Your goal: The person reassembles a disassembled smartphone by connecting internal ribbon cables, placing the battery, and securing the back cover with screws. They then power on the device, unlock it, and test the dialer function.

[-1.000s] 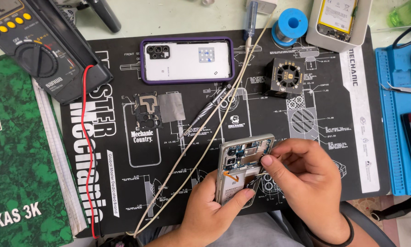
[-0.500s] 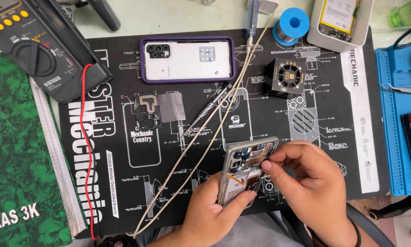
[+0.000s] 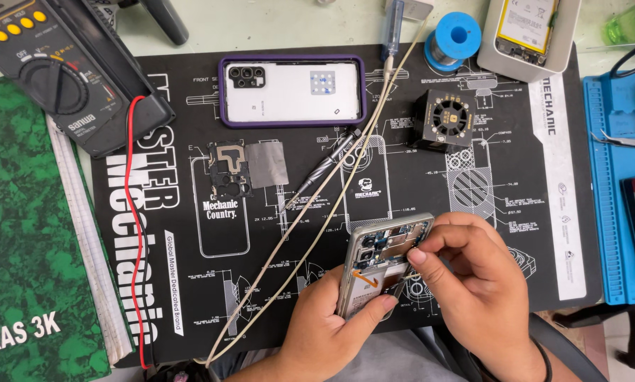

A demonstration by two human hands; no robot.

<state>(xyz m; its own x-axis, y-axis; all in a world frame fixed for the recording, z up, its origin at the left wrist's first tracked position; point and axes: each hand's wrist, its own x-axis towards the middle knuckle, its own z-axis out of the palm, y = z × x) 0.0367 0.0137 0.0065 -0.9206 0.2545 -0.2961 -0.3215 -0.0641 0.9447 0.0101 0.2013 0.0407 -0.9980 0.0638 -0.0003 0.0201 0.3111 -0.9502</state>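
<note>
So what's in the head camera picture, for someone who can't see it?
Two bare hands work on an opened phone over a black repair mat: the left hand holds its lower end while the right hand pinches at its insides. Nearby lie a white phone in a purple case, a multimeter and a screwdriver.

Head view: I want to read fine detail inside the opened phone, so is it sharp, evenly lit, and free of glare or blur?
Head view: even, soft light with faint shadows; opened phone sharp; left hand and right hand unblurred, partly covering it; mild sheen on the white phone.
</note>
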